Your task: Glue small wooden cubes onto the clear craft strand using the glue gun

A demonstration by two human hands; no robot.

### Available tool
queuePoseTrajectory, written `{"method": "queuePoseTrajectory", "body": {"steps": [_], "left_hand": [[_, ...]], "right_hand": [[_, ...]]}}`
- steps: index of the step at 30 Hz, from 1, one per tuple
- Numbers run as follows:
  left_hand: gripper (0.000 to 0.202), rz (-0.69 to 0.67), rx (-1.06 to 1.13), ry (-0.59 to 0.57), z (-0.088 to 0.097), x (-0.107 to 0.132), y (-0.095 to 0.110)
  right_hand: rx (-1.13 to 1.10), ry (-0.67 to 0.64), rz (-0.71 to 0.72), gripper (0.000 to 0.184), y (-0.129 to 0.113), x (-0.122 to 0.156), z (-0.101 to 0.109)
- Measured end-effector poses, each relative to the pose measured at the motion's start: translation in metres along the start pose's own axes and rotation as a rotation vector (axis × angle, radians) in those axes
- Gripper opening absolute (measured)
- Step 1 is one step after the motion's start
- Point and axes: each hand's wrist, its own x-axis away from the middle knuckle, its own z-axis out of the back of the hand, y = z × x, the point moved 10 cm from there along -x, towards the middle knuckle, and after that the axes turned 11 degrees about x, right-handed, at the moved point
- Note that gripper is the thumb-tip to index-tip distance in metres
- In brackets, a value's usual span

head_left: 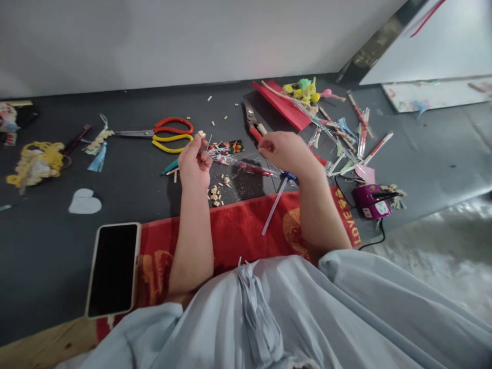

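My left hand (pixel 195 163) is closed, pinching a small pale wooden piece (pixel 201 134) at its fingertips. The fingers of my right hand (pixel 286 151) are curled in, and whatever they hold is hidden. Just beyond it lie pruning pliers (pixel 250 119), their red handles partly covered by the hand. Scissors (pixel 172 136) with one orange and one yellow handle rest left of my left hand. Between the hands are thin white wires (pixel 220 154) and a clear plastic wrapper (pixel 255 168). Small wooden bits (pixel 216 196) are scattered near my left wrist.
A red towel (pixel 246 220) lies in front of me, with a translucent stick (pixel 274 206) across it. A phone (pixel 114 269) sits at left, below a white heart cutout (pixel 85 201). Wrapped sticks (pixel 363 134), red paper (pixel 284 105) and a purple corded device (pixel 372 201) are at right.
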Motion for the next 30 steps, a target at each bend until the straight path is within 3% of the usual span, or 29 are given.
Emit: {"method": "queuePoseTrajectory", "body": {"steps": [5,8,11,15,21,26,30], "left_hand": [[0.012,-0.034,0.000,-0.017,0.005,-0.004,0.003],[0.009,-0.020,0.067,-0.050,0.001,-0.002,0.002],[0.006,0.005,0.136,0.008,0.002,0.001,0.001],[0.005,0.029,0.137,0.061,0.003,0.005,-0.001],[0.011,0.021,0.162,-0.020,-0.002,0.002,-0.003],[0.012,0.035,0.197,0.002,-0.004,0.006,-0.004],[0.015,0.041,0.197,-0.065,-0.017,0.013,-0.003]], "right_hand": [[-0.069,0.038,0.175,0.023,-0.061,-0.042,-0.016],[-0.041,0.037,0.187,0.024,-0.079,-0.059,-0.028],[0.040,0.018,0.183,0.026,-0.088,-0.067,-0.039],[0.086,0.007,0.178,0.026,-0.091,-0.070,-0.046],[-0.017,0.029,0.203,0.027,-0.085,-0.065,-0.044],[-0.523,0.143,0.207,0.014,-0.066,-0.053,-0.026],[-0.897,0.247,0.190,0.008,-0.052,-0.044,-0.014]]}}
